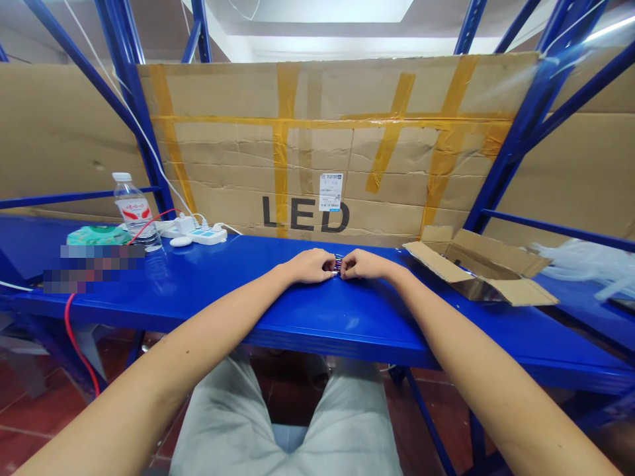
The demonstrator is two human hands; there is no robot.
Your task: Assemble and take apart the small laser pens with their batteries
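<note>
Both my hands rest together on the blue shelf top (317, 311) in front of a taped cardboard sheet marked LED. My left hand (310, 266) and my right hand (364, 265) are closed, fingers pinched from either side on a small striped object (338, 264) held between them. The object is too small and too covered by my fingers to name. My forearms reach out over my lap in grey trousers.
An open cardboard box (479, 264) lies on its side to the right, with clear plastic bags (585, 261) beyond it. At the left stand a water bottle (133, 208), a green tissue pack (98, 235), a white power strip (201, 233) and a red cable (74, 337). Blue rack struts rise on both sides.
</note>
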